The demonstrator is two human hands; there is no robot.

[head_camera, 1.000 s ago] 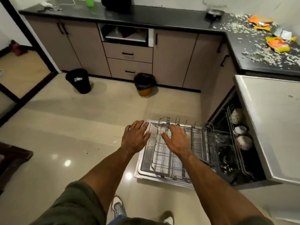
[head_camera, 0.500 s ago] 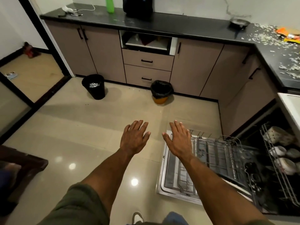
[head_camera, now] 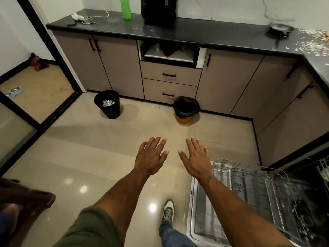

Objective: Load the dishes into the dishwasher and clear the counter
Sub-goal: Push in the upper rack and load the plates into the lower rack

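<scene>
Down at the bottom right, the rack [head_camera: 252, 196] sits pulled out over the dishwasher door [head_camera: 194, 211], and it looks bare of dishes on the part we can see. Both hands have come off it: a second ago they were spread right over the wires, now the left hand [head_camera: 151, 155] and right hand [head_camera: 196, 157] float mid-frame above the floor [head_camera: 89, 157], fingers straight and released, holding nothing. The view has swung left too, so the dishwasher has slid to the right edge and its dark inside is barely visible. Further up, two bins stand against the cabinets, the black bin [head_camera: 107, 104] at centre left and the lined bin [head_camera: 186, 109] just right of centre. Along the top runs the counter [head_camera: 204, 34], with a green bottle [head_camera: 126, 8], a pan [head_camera: 281, 29] at upper right and scraps [head_camera: 309, 43] scattered beyond it. My read: the rack is ready, and the person is turning to fetch from the counter, so loading and clearing are both far from finished.
</scene>
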